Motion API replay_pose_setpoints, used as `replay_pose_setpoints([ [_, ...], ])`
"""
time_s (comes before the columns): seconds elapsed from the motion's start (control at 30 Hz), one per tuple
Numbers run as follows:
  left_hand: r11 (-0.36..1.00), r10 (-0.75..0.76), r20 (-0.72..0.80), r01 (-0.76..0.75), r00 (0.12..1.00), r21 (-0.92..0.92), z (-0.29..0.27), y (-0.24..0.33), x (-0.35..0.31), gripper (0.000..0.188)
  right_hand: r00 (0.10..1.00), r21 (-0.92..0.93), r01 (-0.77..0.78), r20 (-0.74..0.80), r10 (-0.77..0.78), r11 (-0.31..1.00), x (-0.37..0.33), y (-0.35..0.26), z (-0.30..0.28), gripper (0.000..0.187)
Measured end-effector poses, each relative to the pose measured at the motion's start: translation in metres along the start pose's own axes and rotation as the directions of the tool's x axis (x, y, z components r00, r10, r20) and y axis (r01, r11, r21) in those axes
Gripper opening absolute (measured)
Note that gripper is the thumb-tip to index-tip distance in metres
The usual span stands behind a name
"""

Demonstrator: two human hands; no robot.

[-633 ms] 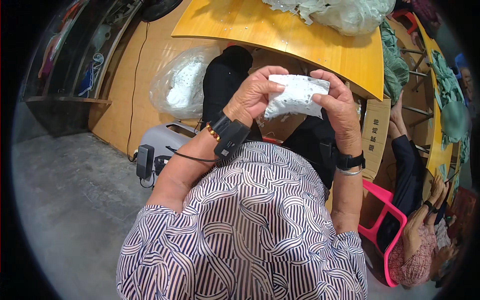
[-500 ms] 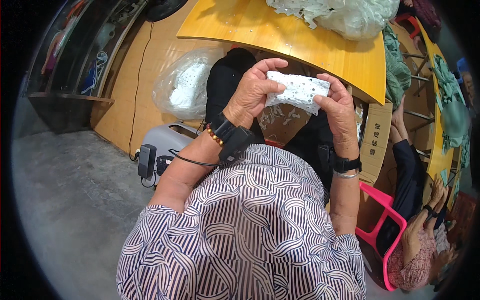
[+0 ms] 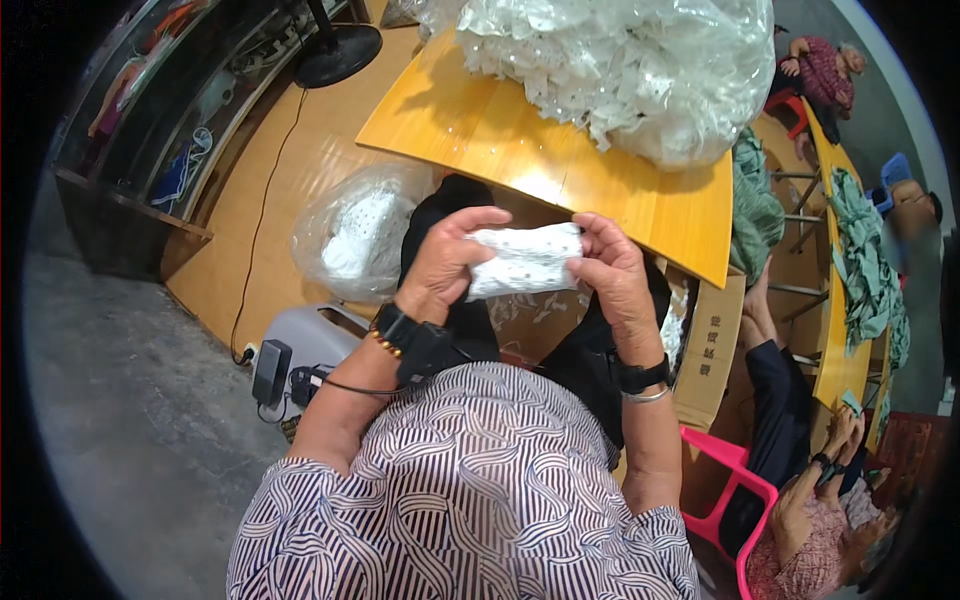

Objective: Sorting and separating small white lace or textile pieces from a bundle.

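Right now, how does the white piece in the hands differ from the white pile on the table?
The white piece is single, small and folded narrow, pinched between the left hand and right hand. The white pile is large, loose and heaped inside a clear bag on the yellow table, untouched. Both look like the same white speckled material.

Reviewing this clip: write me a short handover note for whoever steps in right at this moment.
Left hand and right hand each grip one end of a small white speckled cloth piece, held up over the lap.
A big clear bag of similar white pieces sits on the yellow table; a smaller bag lies on the floor to the left.
How far the work has got can't be told from this view.
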State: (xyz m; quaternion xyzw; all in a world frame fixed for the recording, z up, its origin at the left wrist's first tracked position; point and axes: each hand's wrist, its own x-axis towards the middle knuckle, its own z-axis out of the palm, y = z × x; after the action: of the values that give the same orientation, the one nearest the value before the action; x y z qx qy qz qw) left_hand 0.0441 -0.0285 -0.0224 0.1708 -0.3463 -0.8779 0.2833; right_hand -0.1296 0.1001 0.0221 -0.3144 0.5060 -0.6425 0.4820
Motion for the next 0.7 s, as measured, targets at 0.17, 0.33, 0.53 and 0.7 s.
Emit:
replay_pose_setpoints([
  [0.17,0.979,0.195,-0.239,-0.202,0.951,-0.004,-0.065,0.038,-0.003,0.038,0.999,-0.119,-0.04,-0.009,0.039,0.992,0.031,-0.007,0.002,0.035],
  [0.33,0.929,0.356,-0.499,-0.356,0.79,0.099,-0.148,0.047,-0.005,0.035,0.997,-0.241,0.034,-0.062,-0.05,0.97,0.074,-0.019,-0.015,0.03],
  [0.53,0.398,0.307,-0.402,0.267,0.863,0.877,-0.329,-0.026,-0.059,0.045,0.97,-0.408,0.17,-0.093,-0.226,0.897,0.135,-0.05,0.007,0.021],
  [0.7,0.978,-0.185,-0.874,0.169,0.449,-0.12,-0.269,-0.022,-0.036,0.046,0.964,-0.182,0.119,-0.213,-0.157,0.976,0.184,-0.068,0.033,0.013],
])
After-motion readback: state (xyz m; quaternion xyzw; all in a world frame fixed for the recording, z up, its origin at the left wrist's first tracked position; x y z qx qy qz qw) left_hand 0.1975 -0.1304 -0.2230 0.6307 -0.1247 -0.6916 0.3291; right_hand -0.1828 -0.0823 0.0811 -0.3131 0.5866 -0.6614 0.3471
